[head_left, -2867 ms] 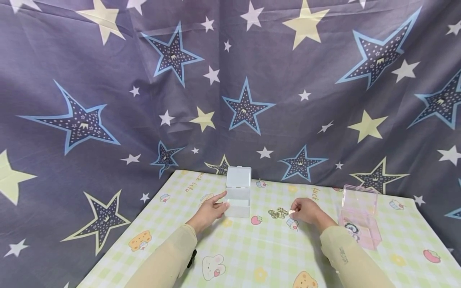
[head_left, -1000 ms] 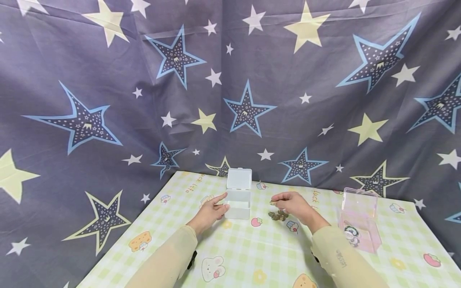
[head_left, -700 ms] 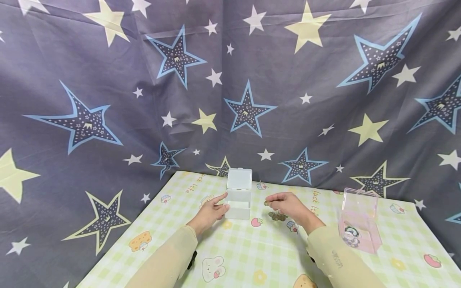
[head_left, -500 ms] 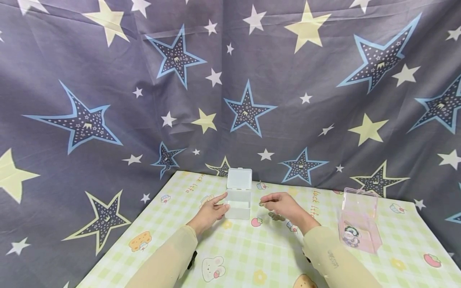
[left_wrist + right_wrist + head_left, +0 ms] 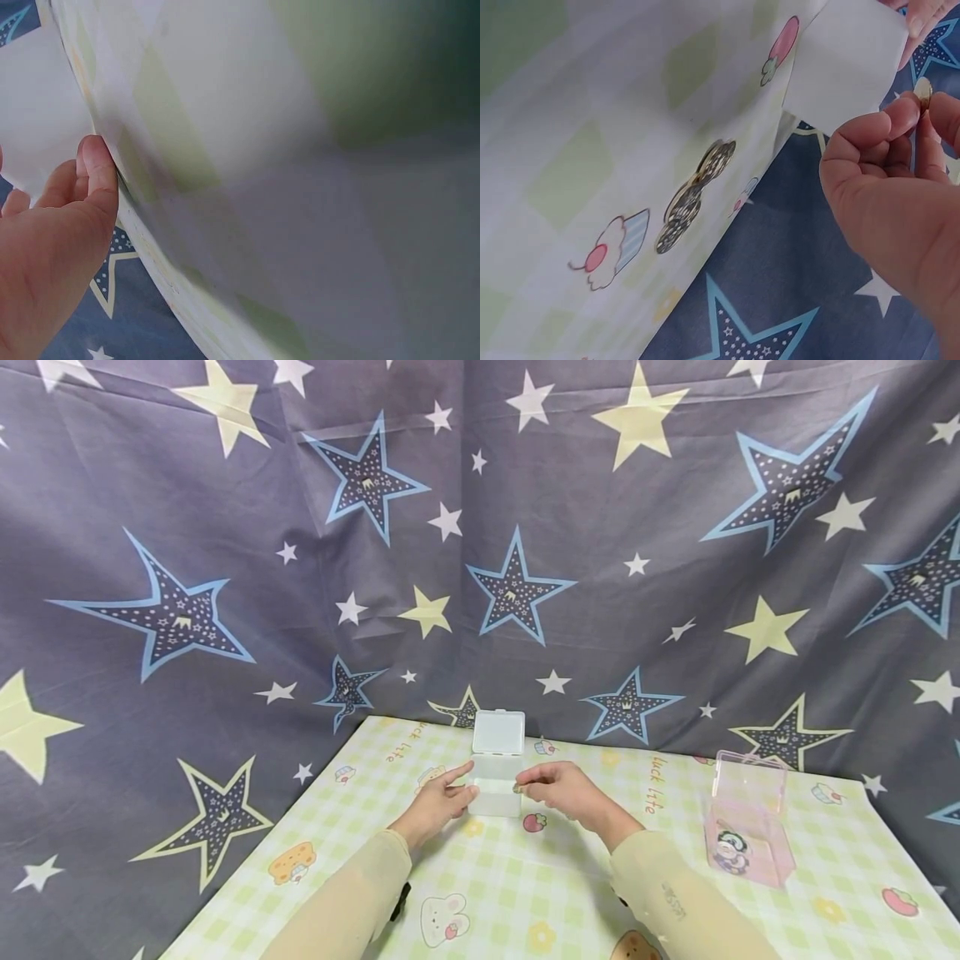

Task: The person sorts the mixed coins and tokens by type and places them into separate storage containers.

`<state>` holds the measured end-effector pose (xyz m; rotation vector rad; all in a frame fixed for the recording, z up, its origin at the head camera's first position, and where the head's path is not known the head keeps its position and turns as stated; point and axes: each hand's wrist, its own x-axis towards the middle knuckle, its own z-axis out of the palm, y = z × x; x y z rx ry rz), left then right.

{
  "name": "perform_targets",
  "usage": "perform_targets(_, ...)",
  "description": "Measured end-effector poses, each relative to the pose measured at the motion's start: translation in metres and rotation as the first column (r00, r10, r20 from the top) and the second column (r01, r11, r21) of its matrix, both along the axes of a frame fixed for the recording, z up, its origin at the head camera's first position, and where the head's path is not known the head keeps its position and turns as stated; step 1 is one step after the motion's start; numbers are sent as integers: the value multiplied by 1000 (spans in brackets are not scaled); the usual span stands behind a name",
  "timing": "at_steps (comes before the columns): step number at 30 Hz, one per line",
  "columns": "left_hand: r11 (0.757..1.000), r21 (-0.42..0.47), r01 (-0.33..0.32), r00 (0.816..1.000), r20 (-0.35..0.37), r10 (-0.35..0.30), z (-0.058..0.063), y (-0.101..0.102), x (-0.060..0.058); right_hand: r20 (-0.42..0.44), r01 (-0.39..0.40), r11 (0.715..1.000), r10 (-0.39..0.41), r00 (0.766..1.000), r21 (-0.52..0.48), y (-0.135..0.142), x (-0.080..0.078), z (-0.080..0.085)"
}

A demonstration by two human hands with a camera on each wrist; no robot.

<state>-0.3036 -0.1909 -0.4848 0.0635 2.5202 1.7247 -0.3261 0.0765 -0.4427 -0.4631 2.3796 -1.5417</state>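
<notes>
so — box, checked tablecloth, starry curtain

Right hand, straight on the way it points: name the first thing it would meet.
Probably the white box, at its right rim; whether the coin in the right hand clears it is unclear.

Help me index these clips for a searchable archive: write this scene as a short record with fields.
Left hand: touches the left side of the white box
Right hand: pinches a coin by the white box's right edge
White box lid: open
Loose coins: gold, overlapping, on the cloth; exact count unclear
Pink box: see-through, lid open, patterned pieces inside
Backdrop: dark, starred
</notes>
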Motion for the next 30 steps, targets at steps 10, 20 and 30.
perform_targets(10,1000,10,9,1000,0,-9,-3,-1,-3,-14,-10,1000,10,1000,-16,-8,0,-1)
perform_targets(20,1000,13,-7,1000,4,7,-4,-2,-1,2,-11,999,11,1000,-36,-5,1,0)
perform_targets(30,1000,4,8,1000,-2,-8,-1,-2,0,-9,75,997,-75,997,-22,34,-11,3)
